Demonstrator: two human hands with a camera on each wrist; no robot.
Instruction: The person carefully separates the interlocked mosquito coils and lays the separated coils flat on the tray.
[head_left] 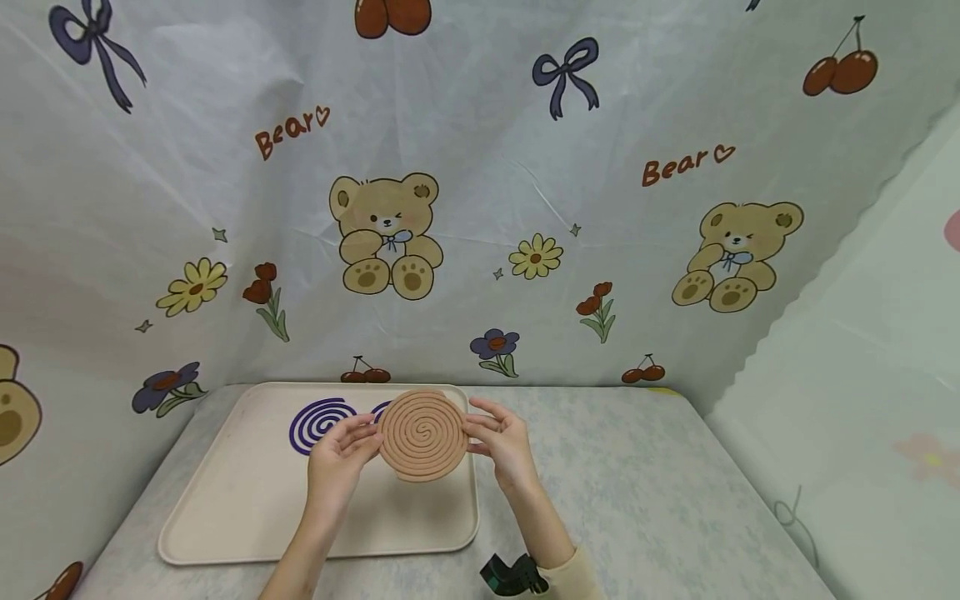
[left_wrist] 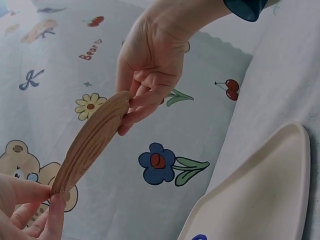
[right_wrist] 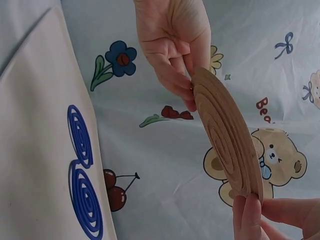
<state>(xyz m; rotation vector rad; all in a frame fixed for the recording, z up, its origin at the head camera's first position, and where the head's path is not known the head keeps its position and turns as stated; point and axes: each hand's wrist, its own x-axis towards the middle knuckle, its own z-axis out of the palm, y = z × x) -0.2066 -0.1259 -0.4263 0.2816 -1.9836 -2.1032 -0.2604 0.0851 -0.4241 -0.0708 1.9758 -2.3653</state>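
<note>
A tan mosquito coil, a flat round disc of tightly wound spiral, is held up over the right part of the cream tray. My left hand pinches its left edge between thumb and fingers. At the opposite edge, my right hand grips it with the fingertips. Both wrist views show the coil nearly edge-on, with layered ridges. Behind it on the tray lie two blue spiral coils, joined at their edges in the right wrist view; the head view partly hides them behind the left hand and the disc.
The tray stands on a pale mottled table, against a hanging cloth printed with bears, flowers and cherries. A dark device is strapped at the right wrist. A thin cord hangs at the right.
</note>
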